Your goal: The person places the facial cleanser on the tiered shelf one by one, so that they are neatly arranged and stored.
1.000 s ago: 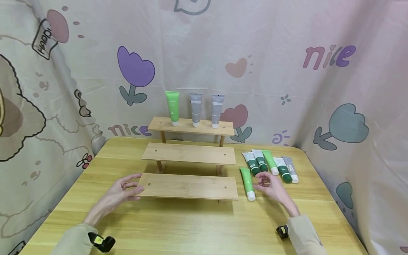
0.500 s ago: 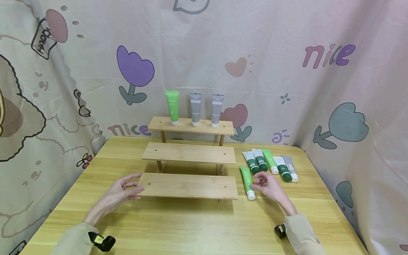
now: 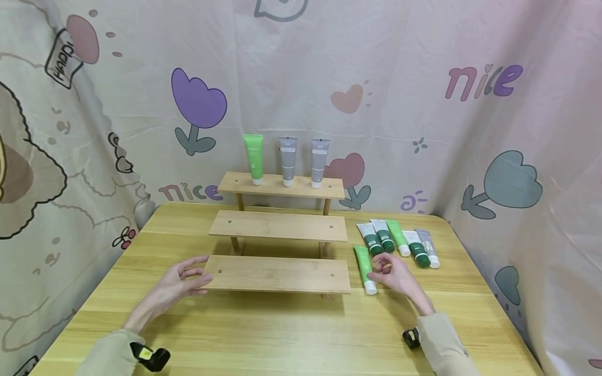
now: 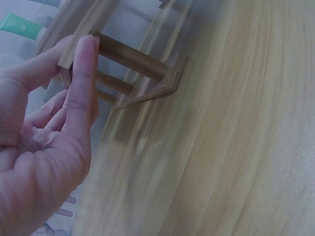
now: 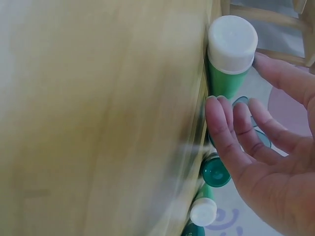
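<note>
A three-tier wooden display stand [image 3: 277,274] stands on the table. My left hand [image 3: 181,277] grips the left end of its lowest shelf, with thumb and fingers on either side of the board [image 4: 81,49]. A light green squeeze tube [image 3: 363,263] with a white cap [image 5: 232,42] lies flat to the right of that shelf. Beside this tube is my right hand [image 3: 397,274], fingers loosely bent, thumb tip right at the tube's edge near the cap. On the top shelf, a green tube [image 3: 254,156] and two grey tubes [image 3: 288,159] stand upright on their caps.
Behind my right hand several more tubes lie in a row: white ones with dark green caps [image 3: 417,250], a light green one [image 3: 398,237] and a grey one [image 3: 428,248]. A printed curtain [image 3: 395,52] hangs round the wooden table [image 3: 282,339].
My right hand has shifted slightly left, its thumb coming closer over the green tube's edge. The left hand, the stand and the tubes stay put.
</note>
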Available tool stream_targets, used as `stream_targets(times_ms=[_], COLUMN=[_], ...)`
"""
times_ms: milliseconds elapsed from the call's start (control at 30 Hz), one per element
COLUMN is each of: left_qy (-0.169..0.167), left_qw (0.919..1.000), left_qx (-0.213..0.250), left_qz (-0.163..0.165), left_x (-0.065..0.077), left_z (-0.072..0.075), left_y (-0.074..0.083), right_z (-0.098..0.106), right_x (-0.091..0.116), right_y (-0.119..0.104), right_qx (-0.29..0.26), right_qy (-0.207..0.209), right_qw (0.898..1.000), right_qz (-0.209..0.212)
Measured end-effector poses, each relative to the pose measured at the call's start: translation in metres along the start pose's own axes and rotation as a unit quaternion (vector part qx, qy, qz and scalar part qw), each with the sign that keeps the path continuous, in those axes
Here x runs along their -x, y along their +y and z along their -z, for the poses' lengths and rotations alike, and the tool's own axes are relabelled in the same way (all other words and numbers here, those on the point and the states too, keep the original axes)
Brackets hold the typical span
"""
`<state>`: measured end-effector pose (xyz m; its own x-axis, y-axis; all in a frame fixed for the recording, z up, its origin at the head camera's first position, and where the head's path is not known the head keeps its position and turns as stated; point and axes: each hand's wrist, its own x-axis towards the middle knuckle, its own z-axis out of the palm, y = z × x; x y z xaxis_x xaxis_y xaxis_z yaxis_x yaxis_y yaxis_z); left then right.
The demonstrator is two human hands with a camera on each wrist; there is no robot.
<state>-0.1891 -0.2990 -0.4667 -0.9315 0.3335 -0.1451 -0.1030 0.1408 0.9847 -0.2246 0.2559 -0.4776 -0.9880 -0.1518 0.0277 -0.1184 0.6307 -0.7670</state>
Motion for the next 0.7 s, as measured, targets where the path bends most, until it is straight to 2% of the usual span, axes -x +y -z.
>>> stream_targets(times_ms=[267,533,700], left_qy=[0.001,-0.006,-0.005], left_qw=[1.0,1.0,1.0], left_qx=[0.0,0.005,0.007], left_qz=[0.001,-0.005,-0.005], left_x=[-0.0003,0.0006,0.0002], left_z=[0.0002,-0.0003,-0.0004], left_y=[-0.0001,0.0002,-0.0002], right_z=[-0.0011,-0.0011,0.0028], right_x=[-0.0015,-0.0003,-0.0003], right_y=[-0.0012,-0.0009,0.0003], right_qx=[-0.007,-0.022,-0.006], right_qy=[-0.015,-0.011,-0.014], right_qw=[1.0,1.0,1.0], right_qz=[-0.021,-0.019,-0.019])
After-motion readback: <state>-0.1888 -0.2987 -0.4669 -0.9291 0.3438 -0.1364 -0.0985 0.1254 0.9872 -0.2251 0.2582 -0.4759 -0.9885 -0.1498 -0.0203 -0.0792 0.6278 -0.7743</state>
